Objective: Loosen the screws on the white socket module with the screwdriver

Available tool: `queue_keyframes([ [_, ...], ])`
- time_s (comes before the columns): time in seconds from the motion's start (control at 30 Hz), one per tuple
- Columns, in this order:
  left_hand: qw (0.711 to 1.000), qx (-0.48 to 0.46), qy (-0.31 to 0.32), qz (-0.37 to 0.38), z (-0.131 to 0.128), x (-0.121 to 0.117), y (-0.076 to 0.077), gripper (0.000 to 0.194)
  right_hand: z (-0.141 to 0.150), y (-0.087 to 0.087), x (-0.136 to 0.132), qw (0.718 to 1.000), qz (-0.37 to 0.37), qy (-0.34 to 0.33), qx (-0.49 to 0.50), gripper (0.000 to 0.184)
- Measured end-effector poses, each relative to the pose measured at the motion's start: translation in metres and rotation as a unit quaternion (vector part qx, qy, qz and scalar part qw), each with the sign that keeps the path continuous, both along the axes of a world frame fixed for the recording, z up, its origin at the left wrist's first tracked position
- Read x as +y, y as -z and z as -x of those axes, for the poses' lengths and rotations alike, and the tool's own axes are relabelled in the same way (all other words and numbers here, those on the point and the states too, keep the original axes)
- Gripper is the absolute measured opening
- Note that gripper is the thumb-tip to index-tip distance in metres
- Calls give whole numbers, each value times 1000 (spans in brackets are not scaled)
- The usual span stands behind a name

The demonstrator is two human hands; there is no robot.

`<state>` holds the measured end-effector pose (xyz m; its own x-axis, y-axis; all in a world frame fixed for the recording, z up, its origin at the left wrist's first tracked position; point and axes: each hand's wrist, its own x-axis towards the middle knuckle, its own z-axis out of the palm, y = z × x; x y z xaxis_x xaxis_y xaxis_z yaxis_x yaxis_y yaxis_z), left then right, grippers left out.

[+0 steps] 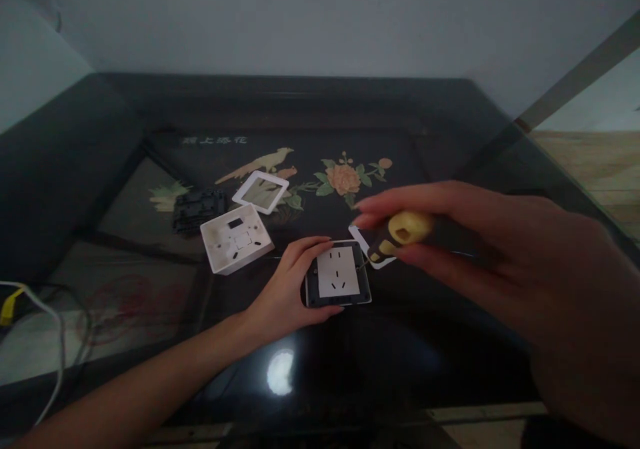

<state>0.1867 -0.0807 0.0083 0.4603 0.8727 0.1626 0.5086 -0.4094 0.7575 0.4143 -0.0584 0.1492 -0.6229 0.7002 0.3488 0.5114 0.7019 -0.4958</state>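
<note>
A wall socket [339, 272] with a white slotted face and a dark surround lies on the dark table. My left hand [295, 279] grips it from the left, thumb along the near edge and fingers on the far edge. Between the thumb and fingers of my right hand [465, 242] is a screwdriver [403, 230] with a yellow and black handle. It slants down to the left, and its thin shaft reaches the right side of the socket. The tip is too small to make out. A white cover frame [367, 241] lies just behind, partly hidden by my right hand.
Left of the socket stands a white back box [236, 237], open side up. Behind it lie a second white frame [261, 191] and dark plastic socket parts [199, 210]. A white cable [61, 342] hangs over the glossy table [400, 362] at the left edge.
</note>
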Motion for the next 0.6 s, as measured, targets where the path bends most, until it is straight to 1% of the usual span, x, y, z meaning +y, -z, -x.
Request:
queue_keyframes([
  [0.07, 1000, 3, 0, -1, 0, 0, 1, 78, -4, -2, -2, 1000, 5, -23, -15, 29],
  [0.13, 1000, 6, -2, -8, 0, 0, 2, 78, -4, -1, -3, 999, -20, -24, -13, 24],
  [0.2, 1000, 7, -4, -13, 0, 0, 3, 78, -2, 2, -4, 998, -63, 10, -3, 22],
  [0.27, 1000, 8, -3, -11, 1, 0, 3, 77, 1, 4, -5, 995, -89, 52, 0, 20],
  [0.33, 1000, 7, -2, -4, 1, 0, 1, 76, 1, 3, -6, 994, -74, 76, -2, 22],
  [0.47, 1000, 2, 3, 8, 1, 1, -1, 76, -2, -1, -9, 997, -11, 80, 1, 29],
  [0.53, 1000, 4, 2, 8, 1, 1, -1, 76, -3, 0, -10, 997, -18, 74, -10, 27],
  [0.6, 1000, 5, 2, 3, 1, 0, -1, 75, -1, 3, -10, 996, -59, 73, -9, 26],
])
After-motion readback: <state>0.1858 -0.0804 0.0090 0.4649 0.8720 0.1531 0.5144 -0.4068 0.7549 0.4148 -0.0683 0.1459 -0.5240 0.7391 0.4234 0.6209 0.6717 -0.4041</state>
